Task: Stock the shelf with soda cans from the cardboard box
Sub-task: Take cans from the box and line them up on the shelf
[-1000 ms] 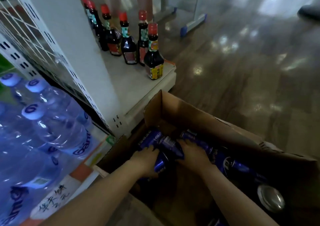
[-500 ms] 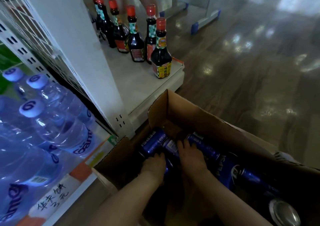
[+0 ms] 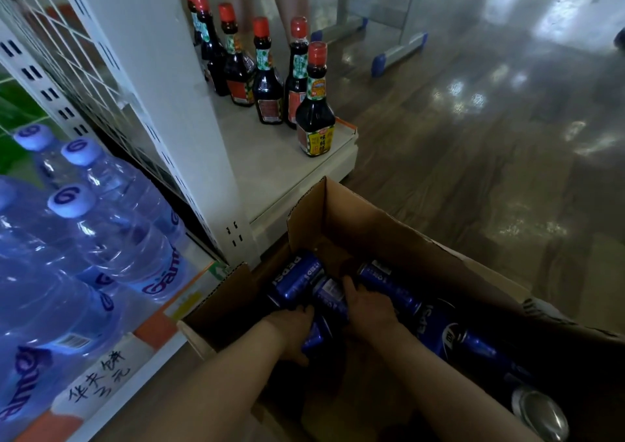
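Head view: both hands were down in box (image 3: 372, 225). L hand (image 3: 291, 326) curled round low can (image 3: 314, 336); R hand (image 3: 368, 306) clasped far can (image 3: 389, 286) just ahead. Shelf (image 3: 270, 171) sat ahead-left of hands. Cans prob. full: heavyish, stiff, slick, dent-prone; best gripped mid-body.

Dark sauce bottles (image 3: 270, 86) with red caps stand clustered together. Large clear water bottles (image 3: 111, 238) with pale blue caps crowd the left, above a handwritten price tag (image 3: 98, 380). A glossy wooden floor (image 3: 473, 137) spreads right.
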